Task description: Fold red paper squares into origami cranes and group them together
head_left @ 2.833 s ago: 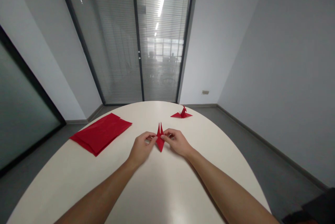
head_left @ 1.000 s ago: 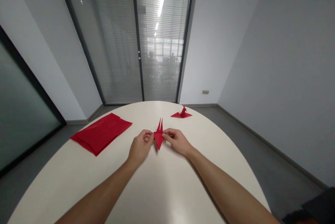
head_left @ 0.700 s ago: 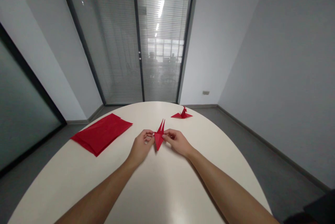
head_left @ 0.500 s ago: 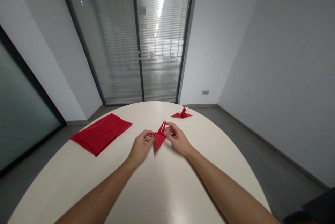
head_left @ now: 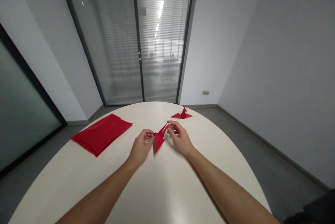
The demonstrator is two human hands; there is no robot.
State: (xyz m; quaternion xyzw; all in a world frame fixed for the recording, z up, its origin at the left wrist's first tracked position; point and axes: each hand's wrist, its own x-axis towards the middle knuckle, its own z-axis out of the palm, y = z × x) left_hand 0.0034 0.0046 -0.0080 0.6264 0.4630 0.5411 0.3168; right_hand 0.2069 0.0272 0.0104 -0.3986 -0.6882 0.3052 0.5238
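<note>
A half-folded red paper figure (head_left: 158,139) with two thin points is held just above the white round table (head_left: 162,185). My left hand (head_left: 140,146) pinches its left side, fingers closed on the paper. My right hand (head_left: 179,138) pinches one thin point between thumb and forefinger and holds it bent out to the right. A finished red paper crane (head_left: 182,114) stands on the table beyond my right hand.
A stack of red paper sheets (head_left: 101,133) lies flat at the left of the table. The far table edge curves in front of glass doors with blinds (head_left: 136,39). Grey floor lies to both sides.
My right hand moved from the figure's side up to one thin point and pulled it out to the right. The figure tilted. My left hand kept its pinch.
</note>
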